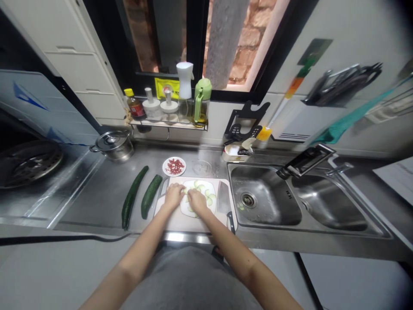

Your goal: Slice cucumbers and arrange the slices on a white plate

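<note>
A white plate (183, 209) with pale green cucumber slices (209, 200) lies on the light cutting board (171, 221). My left hand (174, 194) is at the plate's left edge, its fingers bent and close together. Over the plate's middle is my right hand (196, 199), fingers pointing down among the slices. The fingertips of both hands nearly meet; what they pinch, if anything, is too small to make out. A knife (223, 198) with a black handle rests on the board's right side. Two dark green cucumbers (134, 197) lie left of the board.
Behind the board stands a small plate of red pieces (174, 166). A lidded steel pot (115, 145) is at the back left. The double sink (264, 198) with its faucet (305, 161) lies right. A shelf (167, 125) holds bottles and jars.
</note>
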`<state>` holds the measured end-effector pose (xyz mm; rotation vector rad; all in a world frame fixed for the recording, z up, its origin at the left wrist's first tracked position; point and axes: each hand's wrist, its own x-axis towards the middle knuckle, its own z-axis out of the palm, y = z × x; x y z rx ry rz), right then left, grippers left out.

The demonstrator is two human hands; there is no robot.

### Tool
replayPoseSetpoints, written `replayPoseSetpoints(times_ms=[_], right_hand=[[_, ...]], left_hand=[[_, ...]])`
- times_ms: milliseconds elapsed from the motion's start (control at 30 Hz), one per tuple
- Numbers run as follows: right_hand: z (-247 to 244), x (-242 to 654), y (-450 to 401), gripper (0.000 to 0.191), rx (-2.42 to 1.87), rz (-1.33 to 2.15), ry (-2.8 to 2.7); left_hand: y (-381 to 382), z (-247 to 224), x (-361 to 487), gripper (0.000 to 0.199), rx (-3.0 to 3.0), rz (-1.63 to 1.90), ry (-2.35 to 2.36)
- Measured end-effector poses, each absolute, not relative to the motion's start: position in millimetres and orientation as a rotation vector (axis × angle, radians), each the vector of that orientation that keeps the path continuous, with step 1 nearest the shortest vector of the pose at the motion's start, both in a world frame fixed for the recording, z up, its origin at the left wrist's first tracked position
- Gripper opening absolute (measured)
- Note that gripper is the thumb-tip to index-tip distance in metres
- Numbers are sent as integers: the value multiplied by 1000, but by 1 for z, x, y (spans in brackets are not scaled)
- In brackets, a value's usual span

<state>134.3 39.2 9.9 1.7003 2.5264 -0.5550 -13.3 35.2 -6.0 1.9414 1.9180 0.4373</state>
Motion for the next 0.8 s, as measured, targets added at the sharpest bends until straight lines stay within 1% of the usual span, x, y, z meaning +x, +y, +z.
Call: replayPoseSetpoints(times_ms=[367,800], right_hand=[[13,136,31,30,1622,-523,2504],[11,135,28,32,1634,-497,2510]], left_hand=[[35,-6,-15,30,1955,391,1889],[29,-12,-12,28,1952,479,1924]])
